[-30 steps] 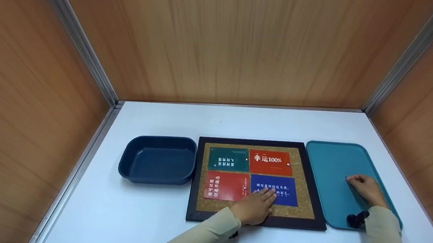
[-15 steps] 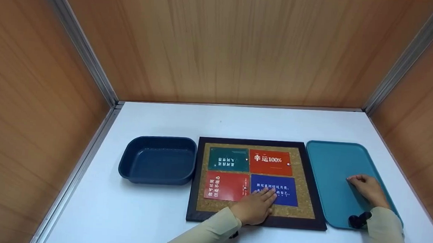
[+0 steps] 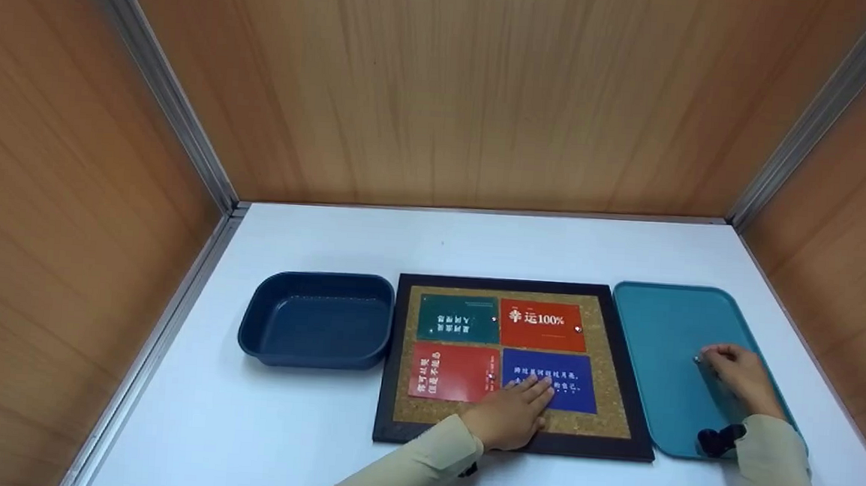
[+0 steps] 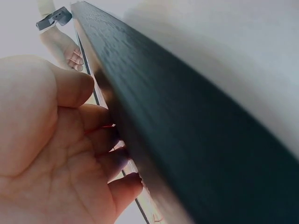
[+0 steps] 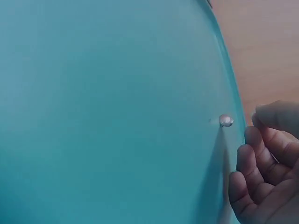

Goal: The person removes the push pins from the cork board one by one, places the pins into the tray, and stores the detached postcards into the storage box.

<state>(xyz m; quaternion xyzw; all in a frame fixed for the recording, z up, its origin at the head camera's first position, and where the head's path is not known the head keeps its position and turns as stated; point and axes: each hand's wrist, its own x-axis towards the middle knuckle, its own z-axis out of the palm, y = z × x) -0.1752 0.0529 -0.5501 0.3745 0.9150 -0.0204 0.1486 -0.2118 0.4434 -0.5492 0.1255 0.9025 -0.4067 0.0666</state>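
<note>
On the cork board with its dark frame, my left hand rests flat, its fingers lying over the blue card. The left wrist view shows this hand reaching over the frame edge. My right hand is low over the teal tray. Right beside its fingertips a small shiny pushpin lies on the tray, apart from the fingers in the right wrist view. Thumb and forefinger are close together there, the other fingers loosely bent, with nothing seen between them.
A red card, a green card and an orange-red card lie on the board, each with a small pin. Left of the board stands a deep blue dish. Wooden panels enclose the white table.
My right hand has shifted slightly right and away, and the pushpin at its fingertips now shows clear of them in the head view. My left hand stays in place.
</note>
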